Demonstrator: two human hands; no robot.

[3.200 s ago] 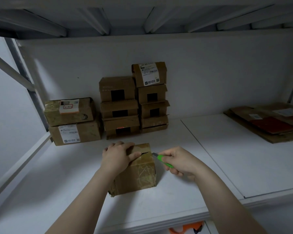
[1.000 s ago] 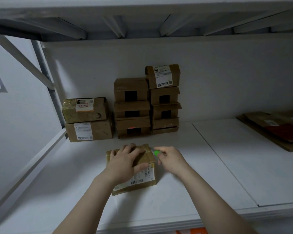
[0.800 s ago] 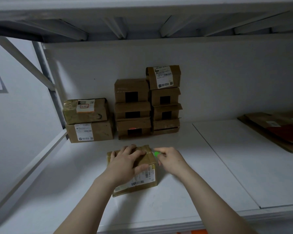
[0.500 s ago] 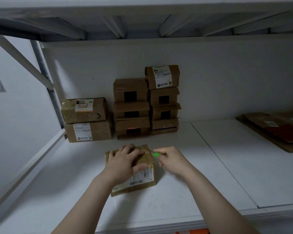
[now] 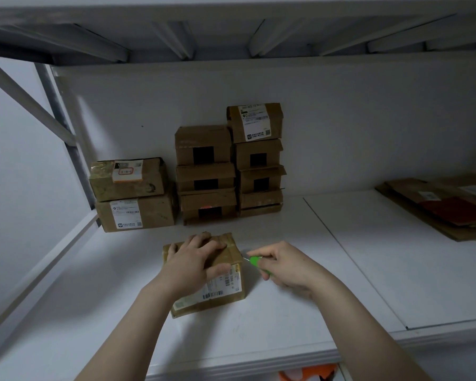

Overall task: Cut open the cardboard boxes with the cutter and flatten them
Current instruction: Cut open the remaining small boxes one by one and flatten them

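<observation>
A small taped cardboard box (image 5: pixel 220 291) with a shipping label on its front sits on the white shelf (image 5: pixel 272 325). My left hand (image 5: pixel 195 264) lies over its top, fingers spread and thumb on the front face, holding it down. My right hand (image 5: pixel 285 266) grips a green cutter (image 5: pixel 256 262). Its blade tip points at the box's upper right edge, just beside the corner.
Several closed boxes (image 5: pixel 228 171) are stacked against the back wall, with two larger boxes (image 5: pixel 132 193) to their left. Flattened cardboard (image 5: pixel 445 207) lies at the far right. A shelf seam (image 5: pixel 349 257) runs diagonally. Something orange (image 5: pixel 308 373) shows below the front edge.
Since 3.2 s ago the box has been turned so its labelled face points to me. In the last second my right hand has drawn back to the right, exposing the green cutter.
</observation>
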